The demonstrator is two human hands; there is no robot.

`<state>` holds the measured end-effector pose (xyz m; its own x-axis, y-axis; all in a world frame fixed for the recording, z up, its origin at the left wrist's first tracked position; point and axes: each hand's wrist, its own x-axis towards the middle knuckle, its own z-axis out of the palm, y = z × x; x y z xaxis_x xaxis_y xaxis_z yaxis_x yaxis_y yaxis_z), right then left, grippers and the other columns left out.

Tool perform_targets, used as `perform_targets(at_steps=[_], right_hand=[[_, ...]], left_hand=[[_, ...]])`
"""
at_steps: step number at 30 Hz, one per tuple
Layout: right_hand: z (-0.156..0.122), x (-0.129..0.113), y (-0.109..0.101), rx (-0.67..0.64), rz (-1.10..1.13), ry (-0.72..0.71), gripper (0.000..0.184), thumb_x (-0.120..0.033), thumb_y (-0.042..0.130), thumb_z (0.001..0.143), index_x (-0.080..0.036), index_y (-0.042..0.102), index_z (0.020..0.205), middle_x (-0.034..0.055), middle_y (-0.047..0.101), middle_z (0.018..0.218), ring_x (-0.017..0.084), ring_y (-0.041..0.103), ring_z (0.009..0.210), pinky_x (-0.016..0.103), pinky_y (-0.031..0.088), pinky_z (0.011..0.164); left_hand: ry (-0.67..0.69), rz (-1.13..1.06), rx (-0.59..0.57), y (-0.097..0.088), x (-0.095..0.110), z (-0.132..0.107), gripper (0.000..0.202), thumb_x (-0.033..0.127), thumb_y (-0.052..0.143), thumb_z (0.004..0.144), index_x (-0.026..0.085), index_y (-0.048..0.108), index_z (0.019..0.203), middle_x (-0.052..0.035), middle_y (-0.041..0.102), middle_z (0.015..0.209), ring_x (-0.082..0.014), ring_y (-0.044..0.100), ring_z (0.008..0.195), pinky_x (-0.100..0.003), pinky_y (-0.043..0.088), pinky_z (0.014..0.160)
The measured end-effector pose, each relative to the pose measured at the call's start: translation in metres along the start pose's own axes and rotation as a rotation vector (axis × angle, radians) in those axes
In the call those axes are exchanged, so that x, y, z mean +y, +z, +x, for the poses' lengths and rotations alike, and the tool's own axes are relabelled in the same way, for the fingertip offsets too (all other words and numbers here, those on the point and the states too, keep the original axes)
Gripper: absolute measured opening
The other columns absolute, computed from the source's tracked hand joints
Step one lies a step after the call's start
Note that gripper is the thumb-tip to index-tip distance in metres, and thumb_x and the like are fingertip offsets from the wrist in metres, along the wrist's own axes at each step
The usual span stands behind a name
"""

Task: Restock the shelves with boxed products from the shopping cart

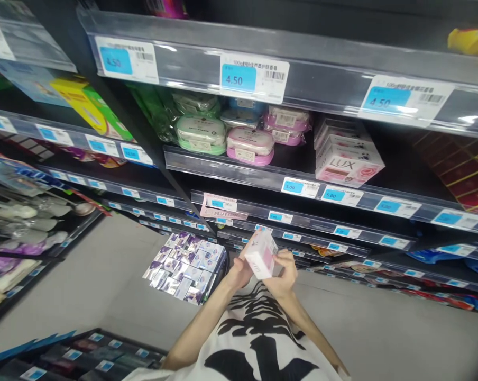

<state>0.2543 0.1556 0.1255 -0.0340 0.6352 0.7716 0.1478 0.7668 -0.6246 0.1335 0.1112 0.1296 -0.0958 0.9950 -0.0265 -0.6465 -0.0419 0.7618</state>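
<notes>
Both hands held one small white-and-pink box in front of the person's chest, low in the scene and near the shelf fronts. Left hand was closed on the box's left end; right hand gripped its right side, fingers wrapped over the lower edge. The box was tilted with a broad face turned up toward the head, probably so that its print could be read.

On the shelf above and beyond the hands stood a stack of LUX soap boxes, similar in colouring, with at least three layers visible. To its left lay soap cases: two pink ones were clear, and two green ones, with more behind that could not be counted. Three 4.50 price tags hung on the rail above. A bin of small purple-and-white packs stood on the floor to the left of the hands.
</notes>
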Motion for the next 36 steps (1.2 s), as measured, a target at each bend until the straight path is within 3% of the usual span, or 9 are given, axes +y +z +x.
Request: perform_targets(at_steps=[5,9,15,19,22,26,29,33,36], right_hand=[[-0.004,-0.001,-0.003,-0.176,0.303,0.726,0.036,-0.046,0.079,0.079,-0.022,0.065,0.102,0.0076,0.074,0.090,0.024,0.069,0.081,0.039,0.059,0.078],[0.001,-0.002,-0.002,-0.440,0.491,0.963,0.043,-0.062,0.069,0.084,-0.020,0.067,0.079,0.0045,0.069,0.066,0.018,0.061,0.059,0.032,0.054,0.062],[0.019,0.001,-0.010,-0.308,0.481,0.968,0.040,-0.055,0.081,0.077,-0.022,0.066,0.093,0.0003,0.069,0.076,0.016,0.061,0.066,0.026,0.052,0.059],[0.040,0.005,-0.040,-0.537,0.503,0.923,0.035,-0.045,0.087,0.074,-0.021,0.066,0.088,0.0004,0.072,0.086,0.017,0.068,0.076,0.027,0.056,0.069],[0.064,-0.004,-0.073,-0.723,0.380,0.796,0.038,-0.041,0.084,0.080,-0.022,0.071,0.110,0.0027,0.077,0.096,0.018,0.070,0.082,0.030,0.059,0.075],[0.099,-0.024,-0.107,-0.783,0.241,0.602,0.043,-0.035,0.086,0.079,-0.025,0.073,0.119,0.0033,0.080,0.095,0.019,0.072,0.079,0.033,0.061,0.075],[0.128,-0.030,-0.126,-0.662,0.266,0.568,0.040,-0.037,0.089,0.077,-0.025,0.076,0.113,0.0043,0.081,0.093,0.020,0.074,0.076,0.032,0.062,0.068],[0.180,-0.017,-0.151,-0.294,0.281,0.546,0.043,-0.053,0.084,0.080,-0.021,0.078,0.108,0.0063,0.078,0.081,0.018,0.071,0.059,0.028,0.057,0.050],[0.230,-0.001,-0.169,-0.124,0.196,0.425,0.043,-0.055,0.070,0.092,-0.016,0.078,0.109,0.0148,0.080,0.102,0.017,0.073,0.067,0.022,0.048,0.045]], left_hand=[[0.077,0.096,0.139,-0.004,0.004,0.002,0.088,0.062,0.082,0.079,0.024,0.053,0.153,-0.0136,0.061,0.150,-0.0341,0.054,0.140,-0.045,0.044,0.117],[0.109,0.173,0.267,-0.010,0.005,0.006,0.075,0.051,0.080,0.086,0.024,0.056,0.151,-0.0104,0.069,0.138,-0.0295,0.066,0.124,-0.037,0.054,0.103],[0.102,0.279,0.297,-0.018,0.008,-0.001,0.078,0.051,0.084,0.081,0.020,0.061,0.148,-0.0130,0.066,0.145,-0.0337,0.063,0.132,-0.041,0.052,0.110],[0.053,0.361,0.266,-0.016,0.011,-0.018,0.077,0.050,0.082,0.083,0.021,0.058,0.151,-0.0131,0.069,0.142,-0.0348,0.064,0.132,-0.044,0.053,0.112],[-0.010,0.402,0.219,-0.012,0.012,-0.033,0.077,0.049,0.084,0.082,0.025,0.059,0.150,-0.0120,0.071,0.139,-0.0366,0.068,0.126,-0.045,0.060,0.104],[-0.025,0.424,0.103,-0.012,0.011,-0.046,0.066,0.050,0.086,0.077,0.028,0.072,0.137,-0.0122,0.076,0.129,-0.0380,0.074,0.110,-0.046,0.065,0.090],[0.011,0.420,-0.014,-0.014,0.012,-0.048,0.047,0.051,0.073,0.090,0.027,0.076,0.131,-0.0133,0.080,0.116,-0.0327,0.077,0.091,-0.048,0.066,0.085],[-0.025,0.511,-0.105,-0.008,0.018,-0.048,0.038,0.049,0.059,0.100,0.026,0.081,0.121,-0.0127,0.082,0.107,-0.0292,0.076,0.085,-0.046,0.064,0.085],[-0.036,0.571,-0.118,-0.001,0.023,-0.049,0.037,0.050,0.058,0.100,0.026,0.084,0.113,-0.0113,0.083,0.099,-0.0282,0.077,0.083,-0.042,0.065,0.083]])
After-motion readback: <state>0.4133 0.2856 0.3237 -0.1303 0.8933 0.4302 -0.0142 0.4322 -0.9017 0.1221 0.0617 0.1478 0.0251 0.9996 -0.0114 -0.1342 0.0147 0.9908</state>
